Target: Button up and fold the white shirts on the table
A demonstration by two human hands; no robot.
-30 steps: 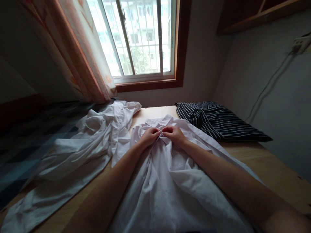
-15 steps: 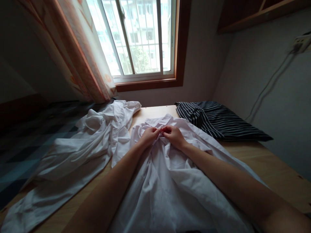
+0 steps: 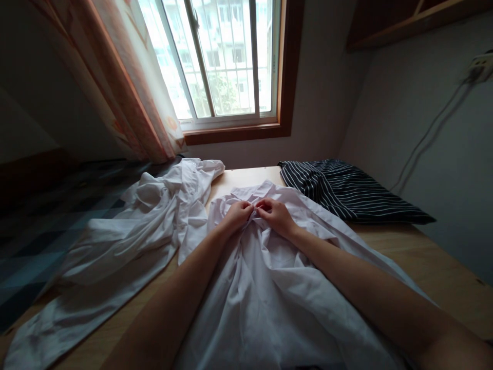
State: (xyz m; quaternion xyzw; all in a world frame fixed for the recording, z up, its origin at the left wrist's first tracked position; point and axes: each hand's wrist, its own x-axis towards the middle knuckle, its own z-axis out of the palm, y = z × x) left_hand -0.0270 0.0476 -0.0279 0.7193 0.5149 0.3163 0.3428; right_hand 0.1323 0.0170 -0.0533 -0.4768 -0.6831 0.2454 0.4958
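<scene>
A white shirt (image 3: pixel 254 303) lies spread in front of me, its collar at the far end towards the window. Just below the collar, my left hand (image 3: pixel 238 216) pinches the cloth of the front between thumb and fingers. My right hand (image 3: pixel 275 216) meets it there, its fingertips closed on the same spot of the shirt. Both sets of fingertips nearly touch, and the small part between them is too fine to make out. Folds run from the pinched place down towards me.
A second white shirt (image 3: pixel 150 241) lies rumpled on the left. At the back right rests a black garment with white stripes (image 3: pixel 335 190). The wooden tabletop (image 3: pixel 431 257) shows on the right, beside a wall with a hanging cable (image 3: pixel 427 126). A window (image 3: pixel 227 61) and curtain (image 3: pixel 134 97) stand behind.
Both hands stay at the same place on the shirt; only the fingertips have shifted slightly closer together. The view has moved very slightly.
</scene>
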